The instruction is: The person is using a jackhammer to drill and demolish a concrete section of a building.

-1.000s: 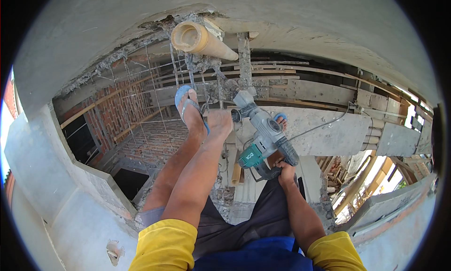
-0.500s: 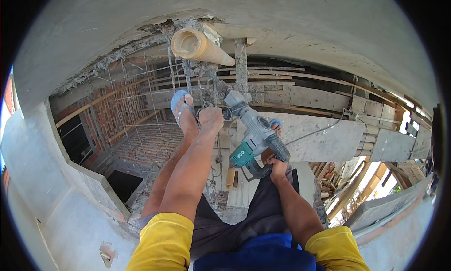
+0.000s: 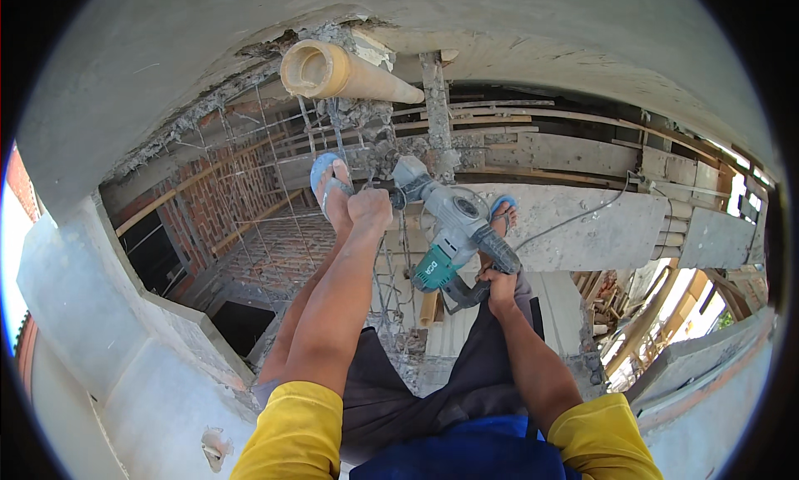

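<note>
Between my legs I hold a grey and green demolition hammer (image 3: 458, 218) with both hands. My left hand (image 3: 369, 210) is closed around its front side handle, at the end of a straightened arm. My right hand (image 3: 501, 287) wraps the dark rear handle near my right thigh. The tool's nose points away from me toward broken concrete (image 3: 370, 131) with bare rebar; its bit is hard to make out there. My left foot, in a blue flip-flop (image 3: 323, 169), is beside my left hand. The other flip-flop (image 3: 503, 202) rests on a concrete slab, right of the hammer.
A yellowish plastic pipe (image 3: 358, 74) juts toward me above the broken concrete. Thin rebar rods (image 3: 275, 155) hang at left before a brick wall (image 3: 187, 189). A power cord (image 3: 574, 217) crosses the pale slab (image 3: 583, 230). Gaps with timber scraps (image 3: 657, 318) lie lower right.
The view has shifted slightly, and the hammer sits a little farther right in it. Its dark front chuck shows less than before. More of my right foot shows. Both hands keep their hold.
</note>
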`<state>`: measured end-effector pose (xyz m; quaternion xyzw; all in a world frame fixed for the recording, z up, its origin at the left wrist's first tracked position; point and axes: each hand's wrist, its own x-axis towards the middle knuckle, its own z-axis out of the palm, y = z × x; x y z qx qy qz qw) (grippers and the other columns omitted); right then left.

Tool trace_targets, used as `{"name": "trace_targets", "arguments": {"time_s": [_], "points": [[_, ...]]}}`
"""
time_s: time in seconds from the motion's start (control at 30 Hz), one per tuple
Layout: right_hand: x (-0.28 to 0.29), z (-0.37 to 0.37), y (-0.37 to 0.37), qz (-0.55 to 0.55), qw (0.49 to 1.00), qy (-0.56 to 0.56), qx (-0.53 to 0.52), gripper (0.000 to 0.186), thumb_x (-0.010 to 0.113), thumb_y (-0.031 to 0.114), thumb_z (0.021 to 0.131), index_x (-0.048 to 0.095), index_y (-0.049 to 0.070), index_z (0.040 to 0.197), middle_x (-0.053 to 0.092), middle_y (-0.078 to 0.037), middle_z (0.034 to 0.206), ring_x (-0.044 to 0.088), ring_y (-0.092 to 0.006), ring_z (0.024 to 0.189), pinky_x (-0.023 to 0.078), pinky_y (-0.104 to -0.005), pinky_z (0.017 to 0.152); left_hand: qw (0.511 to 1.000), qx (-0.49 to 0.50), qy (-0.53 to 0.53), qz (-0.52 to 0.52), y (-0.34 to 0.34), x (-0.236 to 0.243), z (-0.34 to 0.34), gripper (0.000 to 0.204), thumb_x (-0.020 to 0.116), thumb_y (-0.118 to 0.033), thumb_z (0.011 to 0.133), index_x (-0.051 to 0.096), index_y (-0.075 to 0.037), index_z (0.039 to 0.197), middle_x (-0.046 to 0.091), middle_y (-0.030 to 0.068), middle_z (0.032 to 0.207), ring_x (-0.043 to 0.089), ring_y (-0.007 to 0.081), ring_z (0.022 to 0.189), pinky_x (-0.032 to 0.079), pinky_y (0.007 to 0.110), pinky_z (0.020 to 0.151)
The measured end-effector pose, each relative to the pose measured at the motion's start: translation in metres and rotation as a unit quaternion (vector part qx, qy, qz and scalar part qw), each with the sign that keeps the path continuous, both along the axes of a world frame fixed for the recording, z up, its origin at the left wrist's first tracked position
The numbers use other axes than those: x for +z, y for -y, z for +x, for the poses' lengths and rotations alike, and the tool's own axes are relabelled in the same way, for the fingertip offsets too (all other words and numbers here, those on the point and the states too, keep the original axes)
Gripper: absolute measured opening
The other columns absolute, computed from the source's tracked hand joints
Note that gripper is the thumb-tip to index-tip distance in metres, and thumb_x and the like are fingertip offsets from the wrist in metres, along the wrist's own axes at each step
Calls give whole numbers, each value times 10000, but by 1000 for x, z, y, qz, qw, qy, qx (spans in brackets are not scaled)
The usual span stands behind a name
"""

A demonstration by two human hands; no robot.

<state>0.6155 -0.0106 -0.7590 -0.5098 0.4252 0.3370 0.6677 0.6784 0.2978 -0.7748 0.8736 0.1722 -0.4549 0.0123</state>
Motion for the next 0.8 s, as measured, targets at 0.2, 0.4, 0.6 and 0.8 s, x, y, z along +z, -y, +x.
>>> {"name": "trace_targets", "arguments": {"time_s": [0.2,0.4,0.6,0.8], "points": [[21,-40,22,-9,997,-59,-46,169,521,-72,584,538,0,736,534,-106,638,551,-253,560,473,-351,557,997,-66,12,-28,29,3,-1,184,561,-123,800,725,-85,875,702,114,908,682,260,873,535,353,686],[17,-48,20,-21,994,-44,-102,183,512,-86,572,534,-6,736,534,-110,643,555,-253,576,475,-346,577,994,-92,-44,-41,44,17,30,194,555,-116,801,722,-81,894,698,128,924,671,259,916,526,359,728],[-9,-34,1,-12,997,5,-82,178,506,-83,557,531,-10,716,543,-108,643,549,-241,569,472,-335,574,992,-121,-32,-20,27,13,50,200,547,-115,808,721,-85,904,699,118,923,679,266,882,539,367,713],[-24,-52,0,-24,994,-42,-94,198,506,-90,554,521,-10,735,547,-120,662,544,-249,574,475,-347,572,990,-134,-35,-17,34,4,44,197,565,-114,799,717,-87,921,698,119,919,677,265,891,540,374,722]]}}
